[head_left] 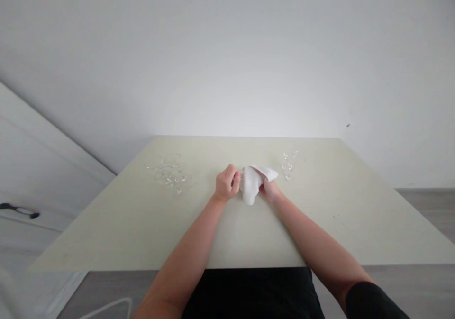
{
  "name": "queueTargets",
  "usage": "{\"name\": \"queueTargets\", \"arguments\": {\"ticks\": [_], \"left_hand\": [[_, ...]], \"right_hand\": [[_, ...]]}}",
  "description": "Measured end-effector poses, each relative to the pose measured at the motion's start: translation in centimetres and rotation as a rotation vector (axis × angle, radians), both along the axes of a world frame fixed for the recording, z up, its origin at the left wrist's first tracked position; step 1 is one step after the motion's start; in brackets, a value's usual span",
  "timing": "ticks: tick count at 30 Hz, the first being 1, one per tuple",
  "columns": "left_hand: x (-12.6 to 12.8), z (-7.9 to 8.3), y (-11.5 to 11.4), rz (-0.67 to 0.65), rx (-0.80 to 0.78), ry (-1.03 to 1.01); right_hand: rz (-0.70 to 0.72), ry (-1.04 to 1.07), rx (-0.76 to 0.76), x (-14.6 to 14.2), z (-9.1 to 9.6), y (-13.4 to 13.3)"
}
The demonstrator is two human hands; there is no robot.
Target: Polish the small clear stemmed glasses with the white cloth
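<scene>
Above the middle of the table, my left hand is closed in a fist around a thin clear piece, perhaps the stem of a glass. Most of that piece is hidden by my fingers and by a white cloth. My right hand is closed on the cloth from its right side, with the fingers partly covered by the folds. One corner of the cloth hangs down toward me and another sticks out to the right. Both hands are close together, the cloth between them.
Several clear, glass-like items with rounded rims are grouped on the table's left. A smaller group of clear items stands to the right of the cloth. The pale table meets a white wall; a cabinet with a dark handle is at left.
</scene>
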State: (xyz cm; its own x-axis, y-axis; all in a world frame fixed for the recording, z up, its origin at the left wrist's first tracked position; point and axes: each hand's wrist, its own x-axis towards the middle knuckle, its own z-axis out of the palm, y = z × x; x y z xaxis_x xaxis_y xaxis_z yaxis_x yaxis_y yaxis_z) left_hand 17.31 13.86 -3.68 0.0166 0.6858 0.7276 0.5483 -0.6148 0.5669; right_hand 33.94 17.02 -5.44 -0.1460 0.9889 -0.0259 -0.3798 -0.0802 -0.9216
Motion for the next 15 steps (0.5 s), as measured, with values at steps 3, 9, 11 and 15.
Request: {"name": "queueTargets", "arguments": {"ticks": [3,9,11,15], "left_hand": [[0.1,-0.1,1.0,0.029,-0.298,-0.280],[0.7,-0.6,2.6,-0.021,-0.787,-0.515],[0.7,-0.5,2.4,-0.003,-0.750,-0.525],[0.6,0.1,1.1,-0.051,-0.290,-0.229]], "right_hand": [[-0.048,-0.142,0.257,0.7,0.0,0.0],[-0.063,-0.256,0.408,1.8,0.0,0.2],[-0.041,-0.237,0.412,1.7,0.2,0.3],[-0.028,-0.071,0.286,0.7,0.2,0.7]]}}
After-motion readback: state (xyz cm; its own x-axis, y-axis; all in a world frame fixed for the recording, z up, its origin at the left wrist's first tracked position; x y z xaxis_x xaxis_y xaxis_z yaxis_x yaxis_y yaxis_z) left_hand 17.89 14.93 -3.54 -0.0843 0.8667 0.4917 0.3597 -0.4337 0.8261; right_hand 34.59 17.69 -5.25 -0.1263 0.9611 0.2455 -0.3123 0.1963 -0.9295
